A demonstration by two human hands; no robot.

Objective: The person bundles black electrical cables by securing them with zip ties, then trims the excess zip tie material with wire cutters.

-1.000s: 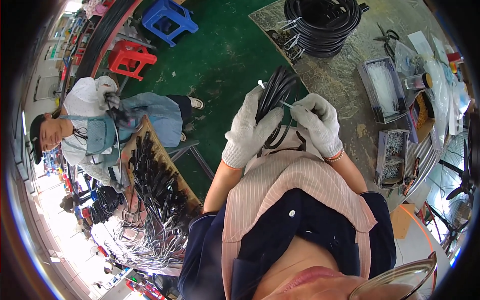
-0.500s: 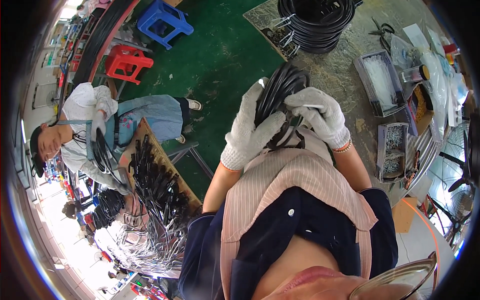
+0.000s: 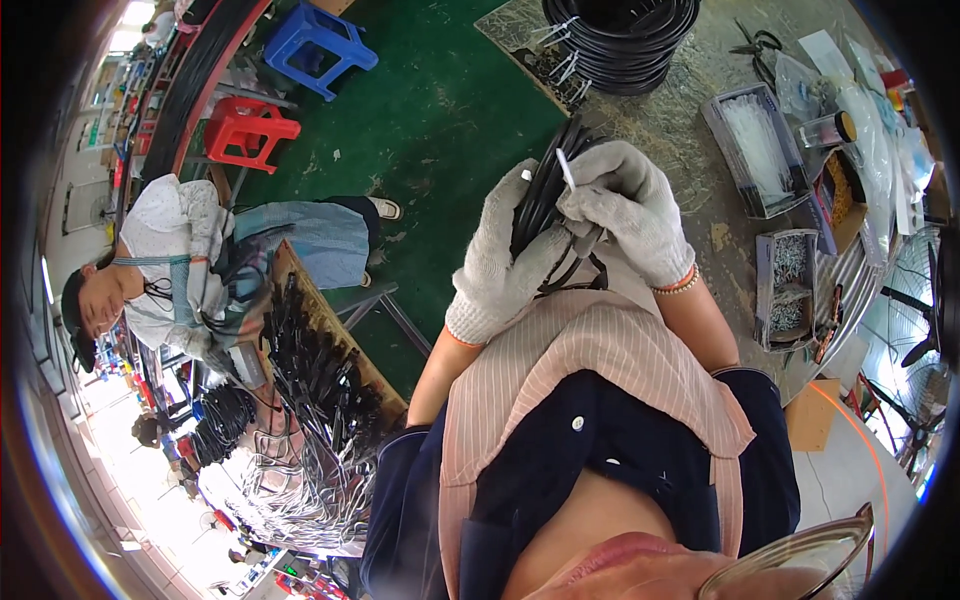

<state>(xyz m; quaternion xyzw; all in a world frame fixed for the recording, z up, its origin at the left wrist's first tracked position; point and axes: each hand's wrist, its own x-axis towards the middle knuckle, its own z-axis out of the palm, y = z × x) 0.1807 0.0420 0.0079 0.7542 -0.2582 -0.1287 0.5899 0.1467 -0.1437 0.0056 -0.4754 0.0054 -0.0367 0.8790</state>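
Note:
A bundle of looped black cable [image 3: 540,205] is held up in front of my striped apron. My left hand [image 3: 497,262], in a white knitted glove, is closed round its left side, with the thumb across the near part. My right hand [image 3: 635,210], gloved the same way, is pinched at the bundle's right side. From its fingertips a short, narrow white strip [image 3: 566,169] sticks up across the cable; it looks like a cable tie. The right fingers hide part of the bundle and the strip's lower end.
Bundled black coils [image 3: 625,50] lie on the worktable ahead. To the right are a tray of whitish strips [image 3: 757,150], a box of small metal parts [image 3: 790,285] and scissors [image 3: 757,45]. At left, a co-worker [image 3: 175,260] stands by a crate of black cables [image 3: 325,360]. Stools stand beyond.
My right hand has shifted up and left over the bundle, and the white strip now points upward instead of sideways. The bundle looks narrower, turned more edge-on. The co-worker's arms have moved lower.

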